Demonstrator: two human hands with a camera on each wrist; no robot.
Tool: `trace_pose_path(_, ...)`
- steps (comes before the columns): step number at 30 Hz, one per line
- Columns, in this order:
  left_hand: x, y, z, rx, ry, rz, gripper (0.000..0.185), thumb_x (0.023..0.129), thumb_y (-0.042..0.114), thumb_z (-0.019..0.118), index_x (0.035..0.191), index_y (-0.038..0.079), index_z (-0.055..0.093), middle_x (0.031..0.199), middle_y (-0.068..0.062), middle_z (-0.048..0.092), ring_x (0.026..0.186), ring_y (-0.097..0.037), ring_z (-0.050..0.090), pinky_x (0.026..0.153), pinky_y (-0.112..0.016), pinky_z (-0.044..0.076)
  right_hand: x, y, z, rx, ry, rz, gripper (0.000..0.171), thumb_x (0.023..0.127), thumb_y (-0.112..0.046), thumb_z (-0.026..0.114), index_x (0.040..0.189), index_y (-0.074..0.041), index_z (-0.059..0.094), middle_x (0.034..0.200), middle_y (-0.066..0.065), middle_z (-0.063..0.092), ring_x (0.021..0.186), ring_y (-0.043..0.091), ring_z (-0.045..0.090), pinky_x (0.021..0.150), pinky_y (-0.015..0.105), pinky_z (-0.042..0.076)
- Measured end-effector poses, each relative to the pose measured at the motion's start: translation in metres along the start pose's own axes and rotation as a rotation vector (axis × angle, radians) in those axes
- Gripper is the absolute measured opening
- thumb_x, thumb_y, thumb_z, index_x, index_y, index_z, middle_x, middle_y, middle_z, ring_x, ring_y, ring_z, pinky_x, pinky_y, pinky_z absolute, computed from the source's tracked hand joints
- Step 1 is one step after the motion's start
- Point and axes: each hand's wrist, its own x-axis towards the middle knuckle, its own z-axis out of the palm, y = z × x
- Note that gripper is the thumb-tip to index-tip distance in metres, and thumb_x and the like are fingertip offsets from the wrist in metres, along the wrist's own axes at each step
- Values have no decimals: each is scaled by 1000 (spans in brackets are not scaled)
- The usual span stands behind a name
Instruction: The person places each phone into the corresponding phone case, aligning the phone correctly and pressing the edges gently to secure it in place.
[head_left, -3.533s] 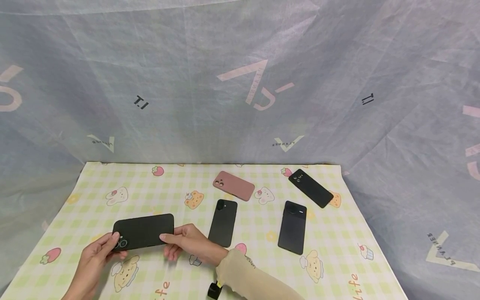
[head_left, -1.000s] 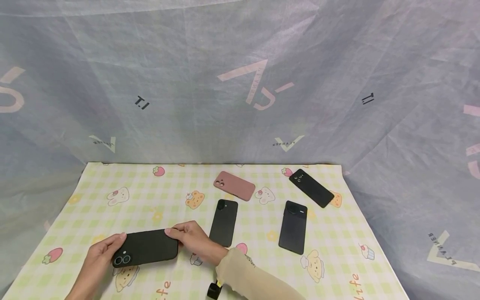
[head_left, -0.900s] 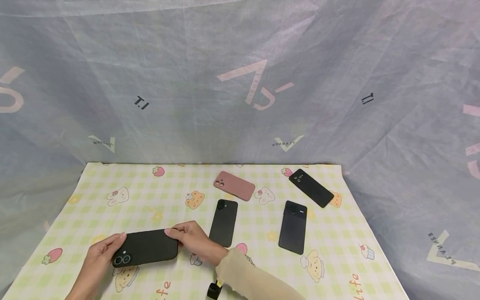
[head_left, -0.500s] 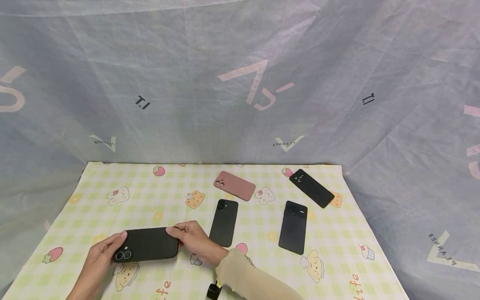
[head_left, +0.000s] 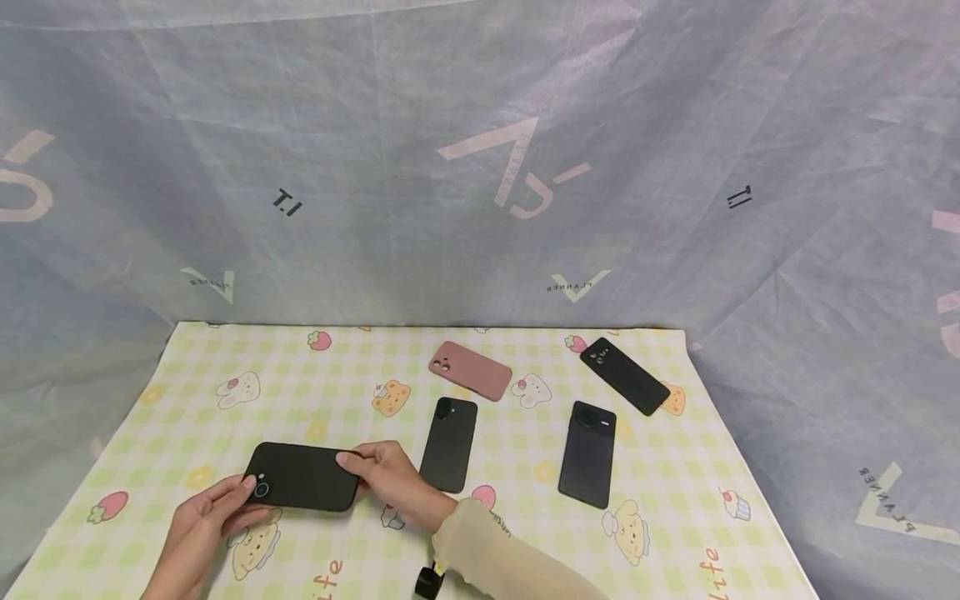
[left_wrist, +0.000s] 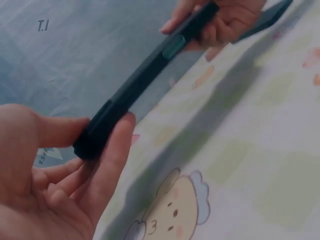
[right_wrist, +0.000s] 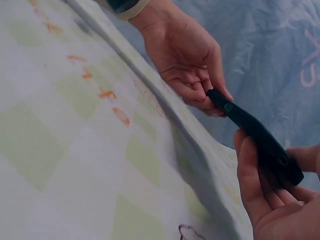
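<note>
A black phone (head_left: 303, 477) with two round lenses at its left end is held sideways between both hands, raised off the table. My left hand (head_left: 206, 521) pinches the camera end; its thumb lies by the lenses and partly covers them. At the opposite end my right hand (head_left: 393, 475) grips the phone, thumb on the back and fingers behind. In the left wrist view the phone (left_wrist: 140, 75) appears edge-on, with a pale oval on its side. From the right wrist, the phone (right_wrist: 255, 132) also shows mostly its edge. Its front face is hidden.
A dark phone (head_left: 448, 446) lies just right of my right hand, below a pink phone (head_left: 471, 371). Farther right lie another dark phone (head_left: 587, 454) and a black one (head_left: 625, 377). The checked tablecloth (head_left: 300, 375) meets a grey fabric backdrop (head_left: 390, 208).
The phone's camera end has swung away from me and slightly right. My left hand followed, its thumb shifting from the phone's far edge to beside the lenses. The right hand stays nearly in place.
</note>
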Motion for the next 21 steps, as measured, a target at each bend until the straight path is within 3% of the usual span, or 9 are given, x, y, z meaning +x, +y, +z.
trace_pose_path(6, 4, -3, 0, -9, 10, 42, 75, 112, 37, 59, 161, -12, 31, 111, 8, 66, 93, -11, 77, 90, -27, 63, 1, 2, -3, -34, -42, 26, 26, 108, -23, 67, 119, -3, 80, 97, 9, 81, 84, 9, 76, 90, 26, 61)
trace_pose_path(11, 8, -1, -1, -41, -12, 66, 72, 111, 36, 62, 160, -10, 36, 117, 9, 61, 94, -10, 75, 92, -28, 62, 0, 3, -7, -99, -35, 54, 19, 106, -22, 71, 116, -8, 80, 85, 6, 79, 76, 9, 74, 80, 23, 59)
trace_pose_path(14, 9, 0, -5, -64, -24, 79, 46, 110, 34, 64, 146, 5, 59, 112, 12, 63, 93, -9, 75, 90, -25, 62, -1, 2, -10, -116, -41, 49, 18, 105, -20, 73, 117, -9, 79, 87, 4, 79, 75, 13, 76, 75, 24, 60)
trace_pose_path(17, 11, 2, -8, -103, -20, 104, 11, 110, 31, 65, 116, 27, 74, 105, 14, 67, 89, -8, 75, 86, -23, 62, -3, -1, -16, -137, -51, 34, 22, 103, -20, 75, 124, -11, 76, 95, 0, 78, 81, 20, 78, 57, 24, 54)
trace_pose_path(19, 12, 3, -10, -117, -14, 126, 14, 110, 30, 65, 102, 37, 74, 103, 17, 69, 86, -7, 74, 84, -21, 62, -4, -2, -21, -146, -70, 12, 27, 104, -19, 75, 129, -10, 74, 100, -2, 76, 87, 24, 79, 58, 24, 55)
trace_pose_path(21, 13, 5, -11, -115, -2, 154, 17, 110, 30, 65, 100, 40, 74, 101, 20, 70, 83, -7, 73, 82, -19, 61, -5, -4, -26, -191, -79, -25, 29, 104, -20, 74, 131, -10, 73, 103, -4, 76, 91, 23, 78, 60, 24, 54)
